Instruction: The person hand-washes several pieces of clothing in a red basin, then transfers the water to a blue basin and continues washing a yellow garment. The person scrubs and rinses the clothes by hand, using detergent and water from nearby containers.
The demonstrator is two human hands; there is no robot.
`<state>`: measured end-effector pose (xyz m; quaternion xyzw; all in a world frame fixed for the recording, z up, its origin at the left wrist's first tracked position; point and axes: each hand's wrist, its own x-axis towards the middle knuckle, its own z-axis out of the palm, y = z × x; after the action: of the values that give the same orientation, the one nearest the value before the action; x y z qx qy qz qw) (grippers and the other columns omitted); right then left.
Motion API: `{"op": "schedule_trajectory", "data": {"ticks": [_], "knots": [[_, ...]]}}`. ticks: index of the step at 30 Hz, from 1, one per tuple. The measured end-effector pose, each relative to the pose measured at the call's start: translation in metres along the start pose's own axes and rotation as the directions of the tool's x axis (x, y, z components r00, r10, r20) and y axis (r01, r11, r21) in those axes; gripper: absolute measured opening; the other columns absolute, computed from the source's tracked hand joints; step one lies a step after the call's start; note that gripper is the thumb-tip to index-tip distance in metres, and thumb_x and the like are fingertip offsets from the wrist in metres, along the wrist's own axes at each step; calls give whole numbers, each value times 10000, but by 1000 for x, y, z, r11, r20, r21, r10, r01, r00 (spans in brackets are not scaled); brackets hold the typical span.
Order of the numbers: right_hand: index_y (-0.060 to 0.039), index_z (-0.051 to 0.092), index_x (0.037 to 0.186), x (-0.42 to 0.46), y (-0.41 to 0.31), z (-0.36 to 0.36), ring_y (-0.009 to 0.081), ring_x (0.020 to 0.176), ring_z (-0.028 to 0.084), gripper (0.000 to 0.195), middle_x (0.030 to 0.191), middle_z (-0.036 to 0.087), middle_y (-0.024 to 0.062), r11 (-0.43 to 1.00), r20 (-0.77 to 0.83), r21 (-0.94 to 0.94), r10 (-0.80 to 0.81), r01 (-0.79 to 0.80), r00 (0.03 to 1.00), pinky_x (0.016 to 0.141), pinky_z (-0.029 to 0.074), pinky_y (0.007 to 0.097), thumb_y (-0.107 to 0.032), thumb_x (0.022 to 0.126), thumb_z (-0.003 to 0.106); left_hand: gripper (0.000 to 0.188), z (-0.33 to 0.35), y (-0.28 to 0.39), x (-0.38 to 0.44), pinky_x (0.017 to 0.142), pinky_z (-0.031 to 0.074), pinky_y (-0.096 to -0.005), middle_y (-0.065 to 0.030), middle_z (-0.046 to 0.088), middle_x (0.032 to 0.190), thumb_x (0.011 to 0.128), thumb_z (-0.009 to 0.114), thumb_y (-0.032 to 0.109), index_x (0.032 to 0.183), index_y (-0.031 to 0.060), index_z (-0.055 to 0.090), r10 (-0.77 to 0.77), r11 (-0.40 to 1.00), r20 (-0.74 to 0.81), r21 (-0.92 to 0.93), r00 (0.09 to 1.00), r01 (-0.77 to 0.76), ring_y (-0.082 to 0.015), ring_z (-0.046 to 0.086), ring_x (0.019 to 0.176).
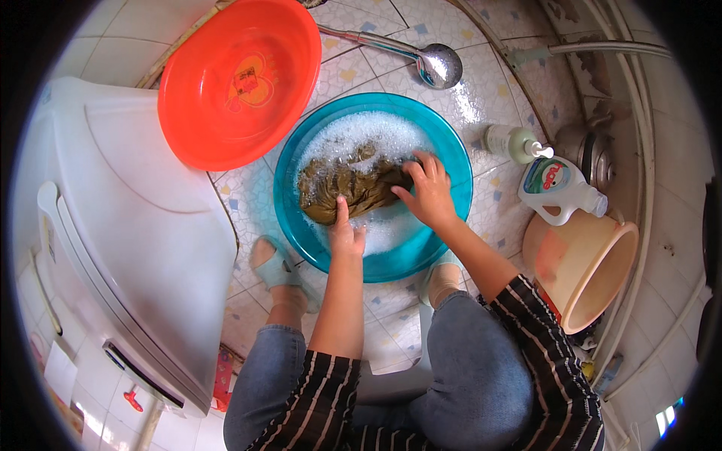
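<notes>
A dark olive-brown cloth point(350, 189) lies bunched and wet in sudsy water inside a round teal plastic basin point(373, 273). White foam point(389, 127) covers the far part of the water. My left hand point(347, 232) touches the cloth's near edge with one finger stretched over it; its other fingers are partly hidden, so its grip is unclear. At the cloth's right end is my right hand point(431, 191), palm down, fingers spread and bent, the fingertips at the fabric and suds.
A red plastic basin point(192, 107) leans by a white appliance point(152, 225) at left. A metal ladle point(440, 65) lies on the tiled floor beyond. To the right are a pump bottle point(507, 142), a white detergent jug point(555, 189), a metal kettle point(595, 155) and a tipped beige bucket point(564, 253).
</notes>
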<state>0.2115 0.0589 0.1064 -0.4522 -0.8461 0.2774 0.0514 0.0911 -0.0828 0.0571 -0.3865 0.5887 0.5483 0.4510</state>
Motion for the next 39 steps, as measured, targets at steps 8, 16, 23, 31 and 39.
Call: {"op": "schedule_trajectory", "data": {"ticks": [8,16,23,31,39], "knots": [[-126,646,1050,36,25,56,385,909,610,333,1071,604,226,943,339,-6,315,-332,886,795,497,456,-193,725,674,781,29,-11,-4,921,458,-453,-69,534,1314,810,547,685,1346,126,449,-268,963,299,98,916,249,-272,535,1147],[-89,591,866,-38,-78,-28,372,866,552,266,902,524,163,866,212,498,-72,-45,975,737,475,436,-241,701,734,486,19,19,-7,845,508,-390,-119,599,1132,919,451,452,1194,62,542,-176,913,749,-118,639,390,-267,592,1010],[-38,615,720,13,-30,19,377,932,540,187,1054,561,183,959,-160,275,120,-73,980,788,465,440,-204,769,686,477,66,-15,-32,964,452,-449,-156,529,1266,917,433,342,1267,23,490,-154,986,296,-12,943,164,-313,540,1141],[-59,623,681,-7,-66,25,362,857,545,121,937,604,153,934,35,353,-76,58,997,754,457,440,-150,743,675,371,30,-8,-10,865,487,-359,-71,603,1068,927,460,428,1059,103,582,1,949,499,-273,866,156,-201,574,1012],[-7,588,731,-34,-98,6,390,806,541,154,822,572,198,890,9,445,-114,98,993,714,444,457,-139,775,654,335,3,14,5,857,480,-382,-38,658,948,892,538,433,967,118,625,-159,876,789,-165,594,454,-237,606,916]]}}
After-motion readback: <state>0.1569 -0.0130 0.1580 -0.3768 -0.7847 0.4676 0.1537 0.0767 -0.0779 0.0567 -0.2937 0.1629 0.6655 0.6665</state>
